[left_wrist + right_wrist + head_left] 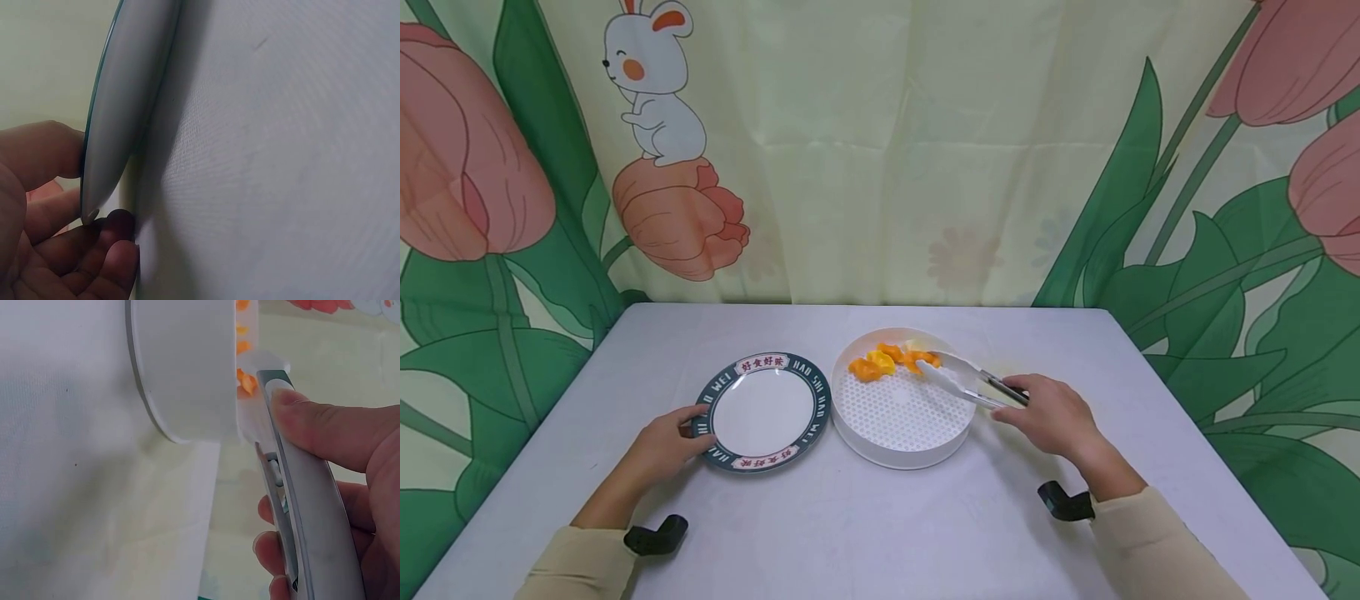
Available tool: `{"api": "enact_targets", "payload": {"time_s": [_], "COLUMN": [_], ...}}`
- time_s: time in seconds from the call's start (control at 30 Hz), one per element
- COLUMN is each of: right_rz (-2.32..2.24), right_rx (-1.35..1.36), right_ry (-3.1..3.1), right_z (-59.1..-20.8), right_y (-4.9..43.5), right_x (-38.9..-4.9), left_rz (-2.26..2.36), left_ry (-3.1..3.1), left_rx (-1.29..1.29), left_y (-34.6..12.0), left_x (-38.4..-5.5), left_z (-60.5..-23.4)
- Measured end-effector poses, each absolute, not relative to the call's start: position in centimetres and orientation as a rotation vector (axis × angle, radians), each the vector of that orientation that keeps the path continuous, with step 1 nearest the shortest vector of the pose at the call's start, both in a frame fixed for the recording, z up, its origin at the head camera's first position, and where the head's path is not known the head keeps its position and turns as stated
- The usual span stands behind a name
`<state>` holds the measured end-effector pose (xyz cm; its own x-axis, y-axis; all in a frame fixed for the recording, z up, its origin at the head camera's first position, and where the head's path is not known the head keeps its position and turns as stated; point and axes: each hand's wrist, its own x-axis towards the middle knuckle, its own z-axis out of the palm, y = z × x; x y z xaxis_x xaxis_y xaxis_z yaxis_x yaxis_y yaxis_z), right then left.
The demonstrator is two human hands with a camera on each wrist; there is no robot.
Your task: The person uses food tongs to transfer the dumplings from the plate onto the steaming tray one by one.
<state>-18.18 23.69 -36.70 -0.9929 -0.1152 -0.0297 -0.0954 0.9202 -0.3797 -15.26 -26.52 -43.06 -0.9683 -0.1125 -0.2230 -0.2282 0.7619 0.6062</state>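
Observation:
My left hand [662,450] grips the left rim of a round plate [763,412], white with a dark blue lettered border. In the left wrist view, the plate [128,94] has its edge between the thumb and fingers, with the rim above the cloth. The right hand [1054,414] holds metal tongs [950,387] over a white round tray [898,454] with a perforated floor. Several orange and yellow pieces [867,369] lie at its back; their kind is unclear. The tongs' tips are at the rightmost orange piece; whether they pinch it I cannot tell.
Plate and tray stand side by side, nearly touching, on a table with a white cloth [850,533]. Behind it hangs a curtain [865,167] printed with tulips and a rabbit. A black wrist device [657,535] sits at the left cuff, another [1065,502] at the right.

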Motion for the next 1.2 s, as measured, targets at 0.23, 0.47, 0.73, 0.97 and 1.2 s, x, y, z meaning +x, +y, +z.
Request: {"api": "enact_targets", "payload": {"time_s": [0.23, 0.47, 0.73, 0.97, 1.2], "right_rz": [-0.573, -0.543, -0.52, -0.513, -0.547], "right_rx": [-0.179, -0.174, -0.18, -0.2, -0.195], "right_ry": [3.022, 3.021, 3.03, 3.049, 3.052], "right_z": [-36.6, -36.8, -36.7, -36.7, -36.6], "right_y": [23.3, 22.8, 22.5, 22.5, 22.6], "right_x": [-18.3, -18.4, -18.5, -18.5, -18.5], "left_rz": [0.988, 0.991, 0.989, 1.004, 0.999], "left_ry": [2.777, 2.765, 2.772, 2.835, 2.853], "left_rx": [-0.277, -0.278, -0.273, -0.229, -0.225], "left_y": [-26.5, -26.6, -26.6, -26.5, -26.4], "left_x": [-15.3, -15.4, -15.4, -15.4, -15.5], "left_z": [-42.9, -42.9, -42.9, -43.2, -43.3]}}
